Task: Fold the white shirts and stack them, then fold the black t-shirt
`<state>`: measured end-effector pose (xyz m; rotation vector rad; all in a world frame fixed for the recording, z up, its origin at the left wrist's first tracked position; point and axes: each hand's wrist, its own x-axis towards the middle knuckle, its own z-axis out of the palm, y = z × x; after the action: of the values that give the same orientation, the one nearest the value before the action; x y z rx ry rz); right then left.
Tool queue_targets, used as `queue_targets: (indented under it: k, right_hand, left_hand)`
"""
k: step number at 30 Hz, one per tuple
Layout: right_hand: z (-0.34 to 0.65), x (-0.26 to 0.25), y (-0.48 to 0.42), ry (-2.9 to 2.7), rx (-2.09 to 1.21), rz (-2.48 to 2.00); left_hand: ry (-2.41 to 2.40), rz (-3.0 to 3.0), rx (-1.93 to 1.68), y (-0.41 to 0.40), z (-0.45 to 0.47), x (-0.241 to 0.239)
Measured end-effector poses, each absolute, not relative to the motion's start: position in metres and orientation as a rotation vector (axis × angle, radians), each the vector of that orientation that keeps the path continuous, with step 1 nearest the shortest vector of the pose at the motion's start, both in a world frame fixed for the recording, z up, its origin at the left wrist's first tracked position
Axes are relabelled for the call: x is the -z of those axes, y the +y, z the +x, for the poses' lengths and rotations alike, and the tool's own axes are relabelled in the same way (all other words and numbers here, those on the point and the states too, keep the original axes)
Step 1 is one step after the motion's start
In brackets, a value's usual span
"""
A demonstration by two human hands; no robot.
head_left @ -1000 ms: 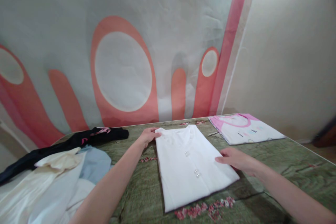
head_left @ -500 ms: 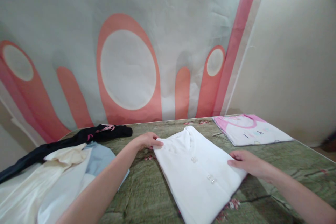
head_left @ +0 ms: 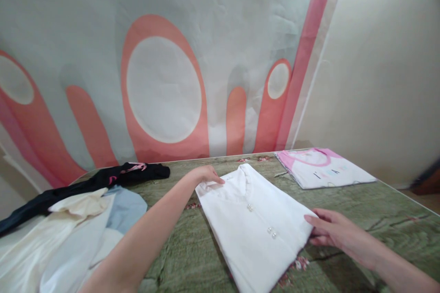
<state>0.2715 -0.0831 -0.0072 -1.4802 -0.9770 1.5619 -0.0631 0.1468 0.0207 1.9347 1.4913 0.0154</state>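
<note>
A white shirt [head_left: 240, 219], folded into a rectangle, lies on the table with its collar toward the far side. Clusters of clear, bead-like buttons run down its front. Across its far left corner reaches my left hand [head_left: 208, 175], fingers stretched out and fingertips resting on the fabric beside the collar. At the right edge of the shirt is my right hand [head_left: 326, 226], its thumb and index finger at the folded side and the other fingers lower, partly beneath the edge.
On the left lies a loose heap of cream and pale blue clothes [head_left: 79, 224], with a black garment [head_left: 137, 174] with pink marks behind it. A folded pink and white shirt [head_left: 330, 169] lies at the far right. Behind the green, wood-patterned tabletop [head_left: 182, 242] hangs a printed backdrop [head_left: 220, 55].
My left hand has shifted from the shirt's far left corner inward toward the collar. My right hand has slid slightly outward and nearer along the right edge. The view has turned a little.
</note>
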Motion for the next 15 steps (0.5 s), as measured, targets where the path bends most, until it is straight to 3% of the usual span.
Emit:
queue_targets:
  k: [15]
  right_hand:
    - [0.273,0.015,-0.07,-0.932,-1.554,-1.473]
  left_hand:
    - [1.169,1.54,-0.019,0.126,-0.106,-0.035]
